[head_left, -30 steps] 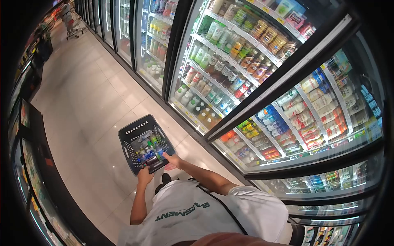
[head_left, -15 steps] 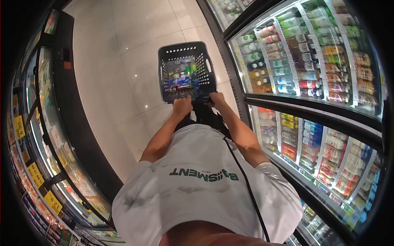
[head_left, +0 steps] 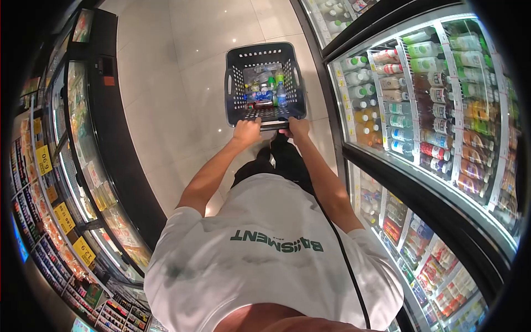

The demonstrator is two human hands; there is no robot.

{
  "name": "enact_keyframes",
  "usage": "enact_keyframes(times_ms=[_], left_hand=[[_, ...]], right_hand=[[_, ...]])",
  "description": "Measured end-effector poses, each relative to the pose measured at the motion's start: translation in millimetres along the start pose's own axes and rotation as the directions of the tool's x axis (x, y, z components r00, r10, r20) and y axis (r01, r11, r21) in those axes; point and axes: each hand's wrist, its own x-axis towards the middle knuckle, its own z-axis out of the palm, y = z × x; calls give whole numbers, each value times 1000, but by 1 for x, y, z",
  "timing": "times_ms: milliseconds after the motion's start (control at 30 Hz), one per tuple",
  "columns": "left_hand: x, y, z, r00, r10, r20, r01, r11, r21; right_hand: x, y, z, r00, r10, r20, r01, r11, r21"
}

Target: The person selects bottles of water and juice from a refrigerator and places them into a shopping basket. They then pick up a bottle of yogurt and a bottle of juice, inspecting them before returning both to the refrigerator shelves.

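The person wears a loose white T-shirt with a round neckline and wide short sleeves, the left sleeve and right sleeve both white as well. Dark green block lettering crosses the chest, upside down in this view: "BA", a few slanted strokes, then "SMENT", with a tiny line of print beside it too small to read. Faint grey-green smudges mottle the fabric. A thin black cord runs lengthwise down the shirt's right side. The trousers are black, and the footwear is dark, its details unclear. The left hand and right hand are bare.
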Motion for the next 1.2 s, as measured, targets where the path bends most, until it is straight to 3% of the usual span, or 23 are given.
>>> enact_keyframes(times_ms=[100, 333, 633, 733, 833, 933, 1000, 1133, 1200], left_hand=[[23, -27, -10, 998, -32, 46, 27, 995, 97], [55, -90, -44, 992, -87, 87, 75, 988, 134], [66, -176, -72, 987, -43, 154, 17, 986, 167], [61, -217, -83, 991, 36, 125, -57, 984, 169], [48, -240, -96, 987, 70, 143, -92, 984, 154], [41, -245, -93, 991, 121, 54, -125, 988, 90], [46, -244, -104, 983, 82, 162, -81, 997, -14], [52, -251, -144, 921, 167, 352, -36, 936, -349], [53, -256, -159, 989, 133, 64, -80, 845, -529]], right_hand=[[0, -24, 29, 998, 62, -2, -62, 996, 64], [8, -56, 93, 986, 150, 75, -160, 976, 149], [10, -70, 168, 960, 227, 162, -249, 960, 131], [9, -60, 191, 902, 267, 339, -309, 948, 77], [1, -55, 217, 880, 326, 345, -312, 945, -97], [-3, -65, 222, 877, 381, 291, -287, 903, -319], [9, -76, 209, 853, 449, 264, -275, 818, -505], [51, -111, 188, 970, 193, 146, 15, 557, -830], [88, -116, 181, 938, -199, 285, 340, 347, -874]])
